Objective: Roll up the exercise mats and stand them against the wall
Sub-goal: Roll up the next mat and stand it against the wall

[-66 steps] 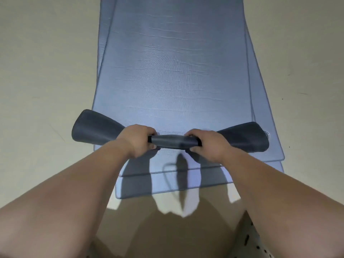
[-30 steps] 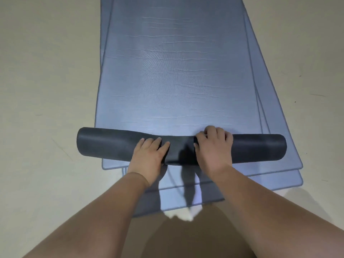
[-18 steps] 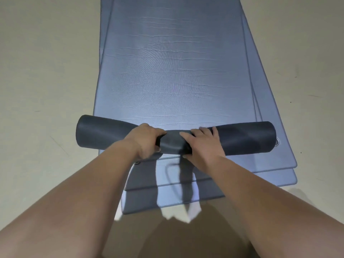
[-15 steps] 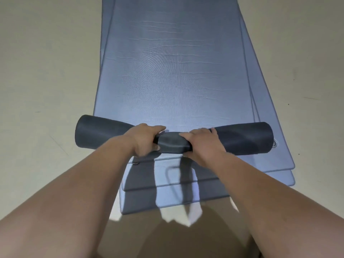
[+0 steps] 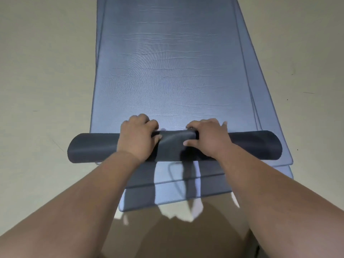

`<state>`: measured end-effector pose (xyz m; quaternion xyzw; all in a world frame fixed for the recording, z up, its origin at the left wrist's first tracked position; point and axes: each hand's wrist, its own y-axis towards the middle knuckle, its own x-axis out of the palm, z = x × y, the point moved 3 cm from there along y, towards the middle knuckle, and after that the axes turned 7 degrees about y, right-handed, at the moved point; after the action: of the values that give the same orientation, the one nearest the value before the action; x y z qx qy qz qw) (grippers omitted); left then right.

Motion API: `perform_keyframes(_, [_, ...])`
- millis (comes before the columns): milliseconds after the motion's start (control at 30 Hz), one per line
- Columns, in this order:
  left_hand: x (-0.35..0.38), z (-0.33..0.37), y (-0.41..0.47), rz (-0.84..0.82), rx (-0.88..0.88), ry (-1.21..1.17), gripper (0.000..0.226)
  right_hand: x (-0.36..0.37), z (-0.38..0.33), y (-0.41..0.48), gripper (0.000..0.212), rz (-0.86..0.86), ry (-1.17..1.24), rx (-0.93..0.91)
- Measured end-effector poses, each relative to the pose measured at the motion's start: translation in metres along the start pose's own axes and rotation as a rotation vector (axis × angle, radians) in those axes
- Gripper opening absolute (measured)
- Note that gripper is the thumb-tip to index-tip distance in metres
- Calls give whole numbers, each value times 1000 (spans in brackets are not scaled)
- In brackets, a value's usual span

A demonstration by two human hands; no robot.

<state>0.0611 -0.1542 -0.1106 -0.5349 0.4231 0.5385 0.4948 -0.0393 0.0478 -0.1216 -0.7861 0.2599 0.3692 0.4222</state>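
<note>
Looking down, we've got the dark grey roll of foam mat (image 5: 89, 148) lying crosswise through the middle of the frame. It sits on its own unrolled blue-grey stretch (image 5: 175, 71), which runs up to the top edge.

— And the hands, what do we see there?

— Our left hand (image 5: 138, 138) is clamped on the roll just left of centre, fingers hooked over its far side. Our right hand (image 5: 209, 139) grips it just right of centre, thumb pressed on the near face. Between them, we see the roll squeezed thinner and creased.

— So both are gripping. What's underneath?

— More flat blue-grey mats (image 5: 167, 199), stacked slightly askew. We can make out at least two edges poking out at lower centre, and more along the right side. Everything lies on the pale beige floor (image 5: 37, 71), and our shadow (image 5: 178, 237) falls across the bottom of the frame.
</note>
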Motion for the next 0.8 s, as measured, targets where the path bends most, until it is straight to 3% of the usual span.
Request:
perform_keyframes(33, [-2, 12, -5, 97, 35, 30, 14, -1, -4, 2, 61, 15, -53, 30])
perform_keyframes(100, [7, 34, -19, 118, 94, 41, 21, 0, -10, 6, 64, 24, -67, 85])
perform_keyframes(233, [25, 48, -37, -206, 44, 105, 95, 6, -16, 3, 58, 140, -87, 115])
perform_keyframes(267, [25, 46, -35, -256, 43, 125, 103, 10, -18, -3, 56, 206, -104, 81])
perform_keyframes(333, [21, 43, -23, -284, 50, 140, 100, 24, -19, -19, 53, 386, -119, -22])
perform_keyframes(400, [15, 40, -9, -294, 39, 142, 98, 40, -12, -36, 65, 452, -137, -96])
perform_keyframes(500, [18, 33, 13, -313, 44, 92, 93, 53, 2, -39, 107, 309, -249, -108])
perform_keyframes(533, [18, 30, 21, -314, 56, 71, 93, 51, 3, -33, 109, 278, -276, -101])
perform_keyframes(667, [17, 18, 36, -340, 41, 27, 91, 25, -3, 2, 86, 139, -273, -62])
perform_keyframes(800, [23, 26, -4, -162, 51, 105, 83, 7, -7, 25, 80, -47, -272, -20])
